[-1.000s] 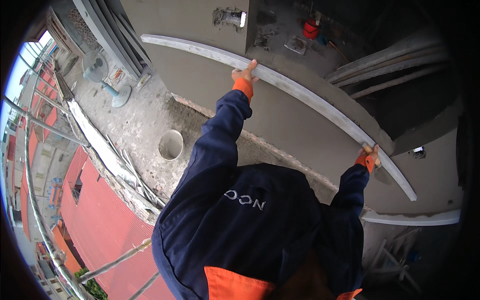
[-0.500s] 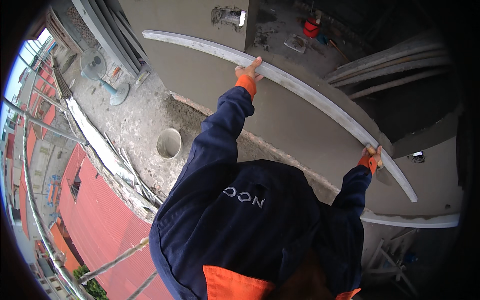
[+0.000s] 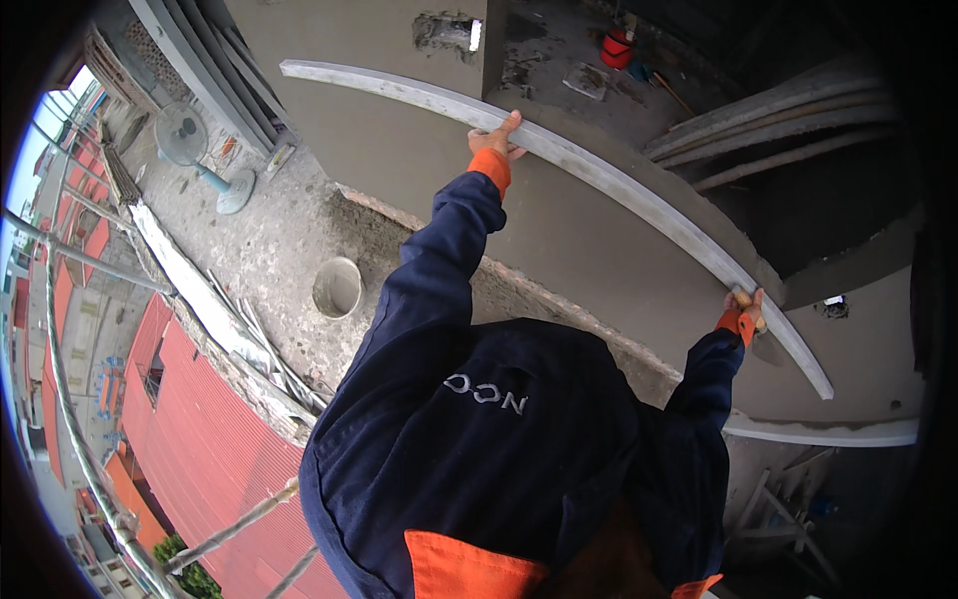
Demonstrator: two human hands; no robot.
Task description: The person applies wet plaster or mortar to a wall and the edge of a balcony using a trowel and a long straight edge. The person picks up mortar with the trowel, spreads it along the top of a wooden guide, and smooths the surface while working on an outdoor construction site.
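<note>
A long pale grey straightedge bar [image 3: 619, 192] lies along the smooth grey plastered wall [image 3: 589, 250], bowed by the lens. My left hand [image 3: 495, 138] is closed on its lower edge, left of the middle, thumb up over the bar. Farther right, my right hand [image 3: 744, 311] grips the same bar near its right end. A rounded wooden handle [image 3: 741, 297] shows in the right hand too; the tool it belongs to is mostly hidden. Both arms are stretched out in dark blue sleeves with orange cuffs.
A bucket [image 3: 338, 289] stands on the rough floor, with a standing fan [image 3: 205, 160] farther left. Metal railings [image 3: 75, 399] border a drop over red roofs [image 3: 215, 439]. Beyond the wall are a red bucket [image 3: 618, 48] and stacked poles [image 3: 778, 130]. A wall opening [image 3: 449, 36] holds a pale box.
The view has shifted very slightly. Both hands keep their hold on the straightedge, which stays almost in the same place against the wall.
</note>
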